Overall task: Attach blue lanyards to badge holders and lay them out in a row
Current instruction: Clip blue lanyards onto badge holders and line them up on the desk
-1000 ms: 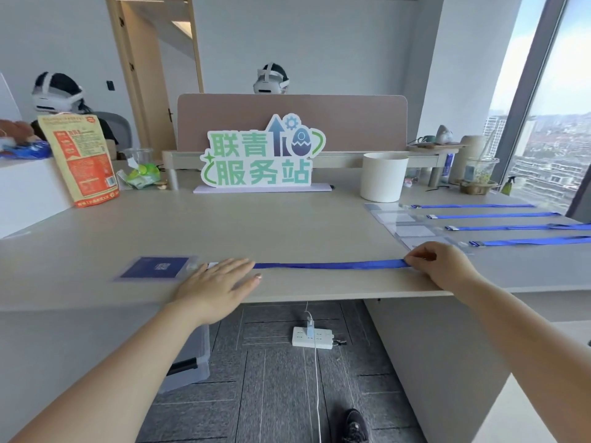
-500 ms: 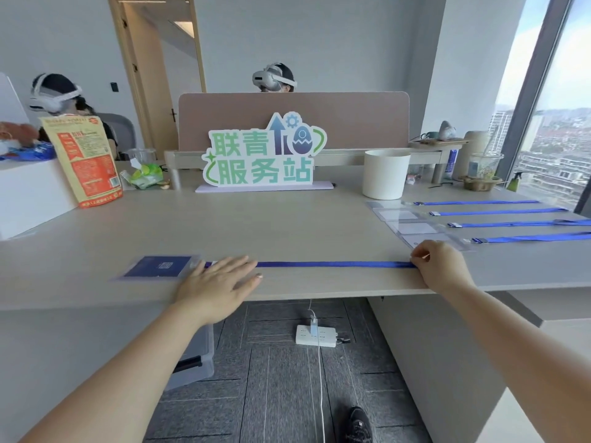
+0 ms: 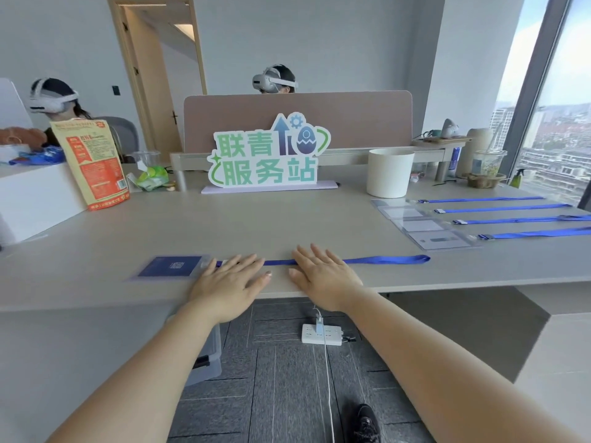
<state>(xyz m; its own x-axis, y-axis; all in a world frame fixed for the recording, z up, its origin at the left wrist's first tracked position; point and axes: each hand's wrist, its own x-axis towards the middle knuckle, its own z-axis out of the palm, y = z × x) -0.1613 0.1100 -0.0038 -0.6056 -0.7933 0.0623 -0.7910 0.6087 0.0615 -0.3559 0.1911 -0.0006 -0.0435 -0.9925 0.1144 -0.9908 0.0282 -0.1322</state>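
A badge holder with a dark blue card (image 3: pixel 174 266) lies near the desk's front edge, left of centre. Its blue lanyard (image 3: pixel 383 260) runs straight to the right along the edge. My left hand (image 3: pixel 228 282) lies flat on the lanyard just right of the holder, fingers straight. My right hand (image 3: pixel 323 273) lies flat on the strap beside it, fingers straight too. At the right, several clear badge holders (image 3: pixel 438 240) with blue lanyards (image 3: pixel 537 233) lie in a row.
A green-lettered sign (image 3: pixel 268 155) stands at the desk's middle back, a white cylinder (image 3: pixel 389 172) to its right and an orange pouch (image 3: pixel 92 163) at the left. Two people with headsets sit beyond. A power strip (image 3: pixel 321 334) lies on the floor below.
My right hand has let go of the lanyard's far end and slid left along the strap, now lying flat next to my left hand. My left hand has stayed put.
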